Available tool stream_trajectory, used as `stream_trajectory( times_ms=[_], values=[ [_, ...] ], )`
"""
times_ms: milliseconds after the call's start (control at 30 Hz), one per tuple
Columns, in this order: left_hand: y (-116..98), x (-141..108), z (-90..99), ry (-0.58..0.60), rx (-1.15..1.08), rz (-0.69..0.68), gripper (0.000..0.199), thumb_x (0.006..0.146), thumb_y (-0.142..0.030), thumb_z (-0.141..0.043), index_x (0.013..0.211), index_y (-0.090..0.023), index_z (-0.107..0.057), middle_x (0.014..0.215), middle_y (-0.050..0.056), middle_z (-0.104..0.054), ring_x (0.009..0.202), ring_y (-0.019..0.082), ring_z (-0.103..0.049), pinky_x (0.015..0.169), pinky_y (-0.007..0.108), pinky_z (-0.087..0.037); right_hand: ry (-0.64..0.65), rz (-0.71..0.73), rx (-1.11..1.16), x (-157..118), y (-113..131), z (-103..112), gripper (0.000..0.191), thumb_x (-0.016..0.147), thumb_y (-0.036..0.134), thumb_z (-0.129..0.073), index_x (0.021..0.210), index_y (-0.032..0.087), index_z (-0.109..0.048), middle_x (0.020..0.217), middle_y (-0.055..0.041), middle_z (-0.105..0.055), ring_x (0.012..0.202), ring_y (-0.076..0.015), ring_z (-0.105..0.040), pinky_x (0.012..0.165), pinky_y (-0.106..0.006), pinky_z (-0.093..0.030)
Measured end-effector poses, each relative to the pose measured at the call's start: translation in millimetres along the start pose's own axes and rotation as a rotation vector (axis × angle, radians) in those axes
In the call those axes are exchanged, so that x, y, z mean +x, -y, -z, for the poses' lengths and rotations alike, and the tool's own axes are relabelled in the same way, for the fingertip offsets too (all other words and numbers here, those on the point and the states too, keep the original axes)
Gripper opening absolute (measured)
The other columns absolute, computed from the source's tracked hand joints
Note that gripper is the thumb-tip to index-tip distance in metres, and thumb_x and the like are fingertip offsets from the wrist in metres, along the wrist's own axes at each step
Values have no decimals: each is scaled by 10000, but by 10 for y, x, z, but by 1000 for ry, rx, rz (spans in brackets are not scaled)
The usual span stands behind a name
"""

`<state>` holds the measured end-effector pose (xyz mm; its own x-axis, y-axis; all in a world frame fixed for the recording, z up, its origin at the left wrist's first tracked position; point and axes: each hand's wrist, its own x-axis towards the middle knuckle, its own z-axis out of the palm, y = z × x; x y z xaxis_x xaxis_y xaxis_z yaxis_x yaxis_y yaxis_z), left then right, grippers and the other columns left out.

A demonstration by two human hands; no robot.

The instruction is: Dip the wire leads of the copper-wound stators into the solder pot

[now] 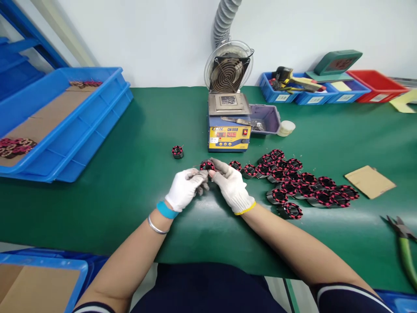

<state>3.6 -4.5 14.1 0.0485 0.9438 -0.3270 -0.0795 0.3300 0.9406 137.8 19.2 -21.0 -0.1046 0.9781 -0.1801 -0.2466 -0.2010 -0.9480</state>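
Here, fingers drawn in narrow, the white-gloved left hand and white-knit-gloved right hand hold a small black-and-red wire-wound ring between them, just before the boxy blue-and-yellow metal machine.

Right hand in matt knitted cloth, smooth tabletop — faintly glossy, plastic crate, matt cardboard sheet

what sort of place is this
Probably a motor-parts assembly workshop: a digital solder pot stands below a flexible exhaust duct, and many wound stators are grouped on the green workbench.
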Motion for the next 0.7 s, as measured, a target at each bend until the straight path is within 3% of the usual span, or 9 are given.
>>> stream_trajectory(
  times_ms=[67, 133, 200, 267, 367, 533, 600, 700],
  values=[
    [-71, -4, 124, -93, -87, -75, 367, 615, -490, -708, 664, -171, -534, 529, -11, -591, 387, 82, -481, 340, 176, -307, -26, -3, 27, 10, -14, -12, 547, 570, 365, -798, 1068, 182, -663, 1096, -81, -690, 1003, -248, -639, 878, -389, -525],
    [-108, 15, 227, -269, -143, -182, 358, 660, -499, -675, 675, -183, -507, 532, -30, -563, 407, 82, -487, 353, 175, -313, -39, -17, 62, 14, -25, -26, 557, 567, 347, -800, 1078, 183, -650, 1095, -82, -689, 999, -247, -642, 877, -393, -531],
    [-84, 49, 262, -413, -62, -269, 387, 741, -550, -598, 668, -183, -502, 542, -24, -550, 418, 79, -482, 370, 183, -326, -38, -20, 83, 9, -29, -39, 558, 571, 331, -796, 1084, 180, -636, 1096, -85, -688, 999, -242, -641, 877, -391, -534],
    [-10, 82, 225, -395, 113, -299, 427, 787, -589, -543, 691, -172, -536, 571, -6, -569, 437, 85, -490, 398, 198, -360, -34, -3, 86, -2, -28, -48, 559, 578, 320, -788, 1092, 175, -623, 1089, -88, -688, 987, -235, -644, 873, -386, -535],
    [93, 86, 116, -219, 292, -261, 410, 784, -571, -571, 670, -178, -539, 546, -12, -556, 447, 94, -485, 430, 213, -389, -23, 22, 64, -17, -28, -55, 553, 589, 315, -777, 1097, 169, -611, 1070, -90, -690, 966, -226, -647, 869, -376, -535],
    [-4, -52, 97, 5, 96, -178, 390, 706, -540, -656, 635, -181, -521, 511, -16, -561, 389, 96, -473, 354, 205, -345, -23, 52, 40, -29, -17, -64, 526, 611, 311, -753, 1094, 167, -603, 1057, -86, -684, 937, -210, -649, 856, -364, -535],
    [-73, -89, 148, -33, -35, -211, 412, 678, -554, -679, 630, -185, -504, 515, -21, -558, 380, 93, -472, 326, 192, -312, -36, 54, 35, -34, 1, -68, 530, 606, 310, -750, 1095, 167, -603, 1041, -82, -682, 900, -208, -651, 820, -365, -544],
    [-82, -57, 199, -334, -121, -296, 479, 753, -641, -576, 631, -186, -491, 510, -21, -537, 382, 78, -465, 336, 181, -299, -52, 44, 18, -47, 34, -75, 537, 601, 309, -745, 1103, 174, -609, 1018, -76, -682, 847, -208, -647, 744, -363, -555]
  ],
)
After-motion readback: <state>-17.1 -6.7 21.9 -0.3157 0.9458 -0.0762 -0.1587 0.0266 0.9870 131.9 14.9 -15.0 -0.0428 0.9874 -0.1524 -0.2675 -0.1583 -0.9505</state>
